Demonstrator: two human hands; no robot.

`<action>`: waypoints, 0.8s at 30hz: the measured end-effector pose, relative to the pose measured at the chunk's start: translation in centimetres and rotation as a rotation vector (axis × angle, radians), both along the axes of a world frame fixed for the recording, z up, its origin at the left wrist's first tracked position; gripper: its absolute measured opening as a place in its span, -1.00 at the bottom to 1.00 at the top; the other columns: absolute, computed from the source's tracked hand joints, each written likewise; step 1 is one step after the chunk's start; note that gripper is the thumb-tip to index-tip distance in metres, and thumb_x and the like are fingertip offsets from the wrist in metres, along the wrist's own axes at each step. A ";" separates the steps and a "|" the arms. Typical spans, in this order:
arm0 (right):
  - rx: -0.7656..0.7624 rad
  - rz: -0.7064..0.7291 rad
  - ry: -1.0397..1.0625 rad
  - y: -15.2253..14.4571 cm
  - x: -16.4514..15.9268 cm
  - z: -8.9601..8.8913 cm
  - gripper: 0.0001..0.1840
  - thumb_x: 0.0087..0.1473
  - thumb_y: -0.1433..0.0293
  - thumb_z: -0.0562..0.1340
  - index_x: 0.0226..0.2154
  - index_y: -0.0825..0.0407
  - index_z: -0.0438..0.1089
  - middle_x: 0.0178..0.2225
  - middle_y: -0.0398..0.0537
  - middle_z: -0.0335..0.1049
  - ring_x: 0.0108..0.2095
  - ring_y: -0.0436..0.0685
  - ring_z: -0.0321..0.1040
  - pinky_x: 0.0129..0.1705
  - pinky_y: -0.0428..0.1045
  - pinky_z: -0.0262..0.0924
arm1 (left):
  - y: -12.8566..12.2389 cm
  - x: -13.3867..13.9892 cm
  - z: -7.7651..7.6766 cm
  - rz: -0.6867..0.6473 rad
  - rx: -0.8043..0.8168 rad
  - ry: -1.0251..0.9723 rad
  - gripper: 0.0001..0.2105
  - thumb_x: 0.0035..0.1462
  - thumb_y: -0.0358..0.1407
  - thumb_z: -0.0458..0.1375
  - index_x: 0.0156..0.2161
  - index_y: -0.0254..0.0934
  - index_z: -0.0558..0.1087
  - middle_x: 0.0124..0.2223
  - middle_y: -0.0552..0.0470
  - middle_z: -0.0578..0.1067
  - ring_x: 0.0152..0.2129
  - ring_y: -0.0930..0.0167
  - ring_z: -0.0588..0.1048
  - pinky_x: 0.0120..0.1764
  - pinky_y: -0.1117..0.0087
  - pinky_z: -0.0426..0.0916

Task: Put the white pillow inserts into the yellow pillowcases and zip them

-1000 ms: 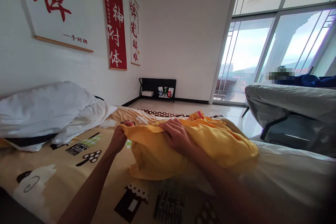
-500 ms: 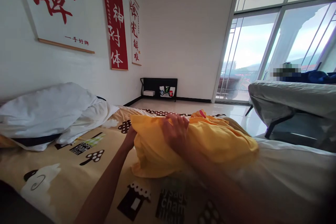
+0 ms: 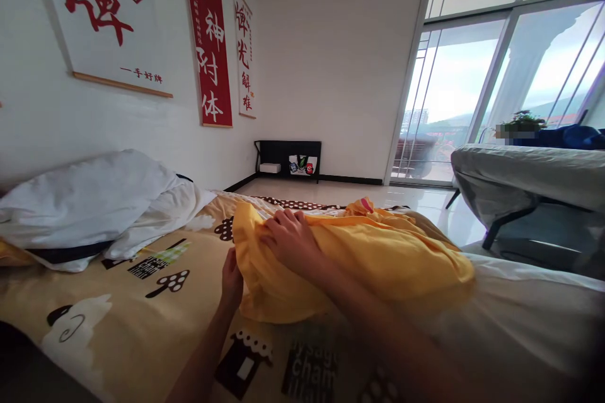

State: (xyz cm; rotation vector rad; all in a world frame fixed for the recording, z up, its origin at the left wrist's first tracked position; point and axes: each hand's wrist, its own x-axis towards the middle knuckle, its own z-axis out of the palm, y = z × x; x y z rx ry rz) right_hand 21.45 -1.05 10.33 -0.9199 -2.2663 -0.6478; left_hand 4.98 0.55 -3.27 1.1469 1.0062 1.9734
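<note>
A yellow cloth [image 3: 378, 252], possibly a garment, lies loosely folded across the bed, with a small pink-red patch at its far edge. My left hand [image 3: 231, 280] is closed on its left edge, the thumb upward and the other fingers mostly hidden. Over the upper left part of the cloth, my right hand [image 3: 292, 236] bends its fingers and grips the fabric. The cloth's left end stands slightly raised between the two hands. Beneath it spreads a beige printed bedsheet [image 3: 189, 334] with houses, trees and a sheep.
White bedding [image 3: 94, 201] is heaped at the left by the wall. Whitish fabric [image 3: 529, 302] covers the bed's right side. Beyond the bed, a low black stand [image 3: 278, 150] holds a white box and a printed bag. A grey-covered piece of furniture [image 3: 529, 170] stands near the window.
My right hand has shifted left along the cloth's upper edge. My left hand has moved slightly down, and the cloth's left end now stands a bit higher.
</note>
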 end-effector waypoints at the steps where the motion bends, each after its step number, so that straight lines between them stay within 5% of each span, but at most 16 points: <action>1: 0.010 0.010 -0.021 0.0 -0.2 0.1 -0.85 0.16 0.29 0.17 -0.27 0.02 0.38 -0.20 -0.01 0.39 -0.13 0.20 0.22 -0.12 0.12 0.01 | -0.4 0.1 -0.4 0.018 0.009 0.012 -0.70 -0.14 -0.15 0.24 -0.29 -0.28 0.41 -0.37 0.09 0.46 -0.45 0.43 0.38 -0.40 0.46 0.32; 5: 0.037 0.094 -0.137 0.3 -0.8 -0.3 -0.88 0.18 0.36 0.14 -0.30 0.04 0.37 -0.24 -0.02 0.42 -0.16 0.16 0.24 -0.12 0.10 0.00 | -1.1 0.6 -0.4 0.031 0.018 0.046 -0.76 -0.26 -0.26 0.30 -0.43 -0.30 0.40 -0.50 0.13 0.41 -0.54 0.47 0.30 -0.51 0.51 0.23; 8: 0.066 0.045 -0.132 0.7 -0.7 -0.6 -0.87 0.20 0.44 0.11 -0.32 0.08 0.36 -0.29 0.00 0.43 -0.22 0.14 0.26 -0.16 0.07 0.01 | -0.9 0.7 0.3 0.013 0.022 0.032 -0.79 -0.11 -0.20 0.25 -0.39 -0.28 0.38 -0.51 0.17 0.37 -0.58 0.52 0.27 -0.52 0.55 0.20; 11: 0.123 0.020 -0.078 0.9 -0.2 -0.4 -0.84 0.21 0.45 0.10 -0.36 0.09 0.37 -0.34 0.00 0.43 -0.26 0.14 0.27 -0.20 0.06 -0.01 | -0.6 0.3 0.7 -0.058 0.016 0.000 -0.75 0.02 -0.10 0.18 -0.35 -0.25 0.33 -0.58 0.24 0.27 -0.67 0.56 0.19 -0.57 0.57 0.12; 17: 0.215 0.100 0.041 0.7 1.5 0.4 -0.74 0.21 0.45 0.08 -0.47 0.05 0.36 -0.44 -0.07 0.41 -0.35 0.08 0.25 -0.23 0.01 -0.02 | -0.1 -0.5 1.9 -0.219 0.046 0.005 -0.65 -0.08 -0.04 0.27 -0.40 -0.30 0.33 -0.52 0.17 0.32 -0.60 0.55 0.25 -0.51 0.55 0.17; 24: 0.243 0.186 0.272 -0.1 3.6 1.8 -0.74 0.21 0.44 0.08 -0.47 0.00 0.39 -0.49 -0.14 0.44 -0.41 0.02 0.30 -0.27 -0.03 0.01 | -1.3 0.1 4.9 -0.296 0.100 0.022 -0.65 -0.01 -0.03 0.23 -0.45 -0.29 0.30 -0.54 0.19 0.25 -0.60 0.57 0.18 -0.52 0.57 0.13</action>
